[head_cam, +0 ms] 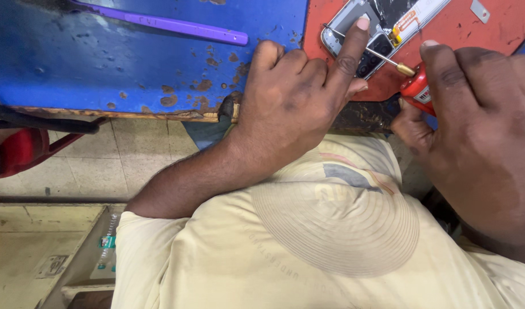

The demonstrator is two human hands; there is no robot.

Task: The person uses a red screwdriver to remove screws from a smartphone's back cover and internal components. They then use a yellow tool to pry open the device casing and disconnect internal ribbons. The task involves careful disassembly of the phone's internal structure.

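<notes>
Right hand (474,137) grip: I log it wrapped tight around the red handle of a screwdriver (416,90), thumb on the near side, forefinger laid along the top. Only part of the handle shows past the fingers.

Screwdriver shaft: thin, bright metal with a brass collar, long axis running up and to the left from the handle, across the opened phone (377,28). Its tip appears to end near the phone's upper left corner; I cannot tell whether it sits in a screw.

Left hand (297,97) grip: holds nothing. Three fingers curled under, knuckles resting on the surface (131,63); forefinger stretched out, its tip pressed onto the phone just beside the shaft.

Opened phone: back cover off, camera block and inner parts exposed, lying aslant on a red mat (474,28) at the far edge of view, ahead of both hands. Left forefinger is on it; right hand stays off to its right, reaching it only through the tool.

Also present: purple pry tool (165,24) lying flat on the chipped blue surface, well apart from both hands.
</notes>
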